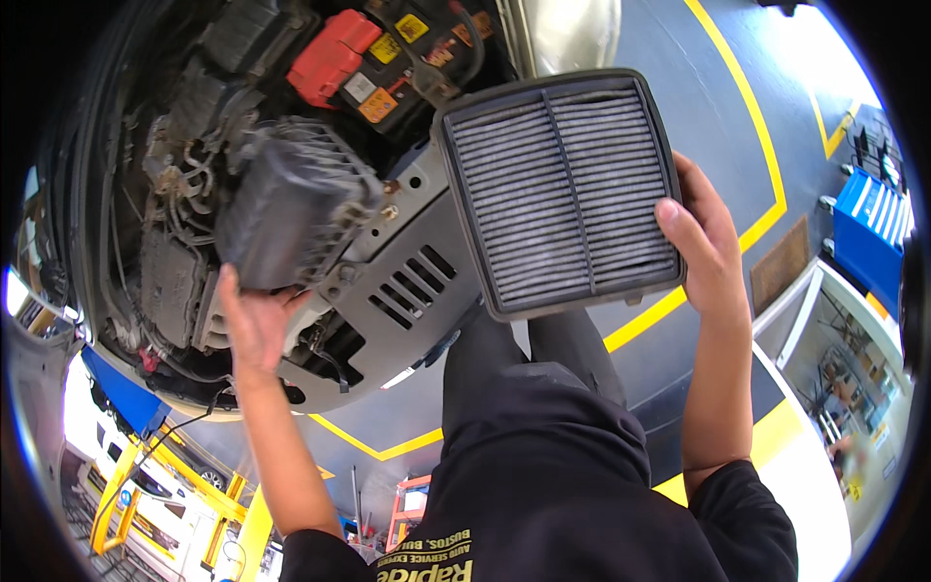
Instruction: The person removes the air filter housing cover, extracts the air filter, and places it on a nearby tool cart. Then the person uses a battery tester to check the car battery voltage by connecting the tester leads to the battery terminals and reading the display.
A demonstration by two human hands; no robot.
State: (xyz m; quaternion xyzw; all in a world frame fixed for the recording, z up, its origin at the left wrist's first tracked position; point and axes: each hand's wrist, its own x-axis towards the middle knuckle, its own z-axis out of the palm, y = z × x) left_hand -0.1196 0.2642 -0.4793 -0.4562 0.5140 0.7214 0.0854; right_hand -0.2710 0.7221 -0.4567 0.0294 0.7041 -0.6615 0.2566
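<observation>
My right hand [706, 238] grips a car engine air filter [524, 209] by its right edge, thumb across the black frame. The grey pleats face up, with one dark rib across the middle. My left hand [257, 325] holds the near end of a black plastic air filter housing cover [286, 213], tilted over the engine bay. The cover is slightly smeared by motion, and some of my left fingers are hidden behind it.
Behind the cover sits a car battery [412, 73] with a red terminal cover [335, 56]. A slotted grey panel [412, 286] runs along the car's front. A blue tool cabinet [870, 228] stands at the far right. Yellow lines [752, 107] mark the grey floor.
</observation>
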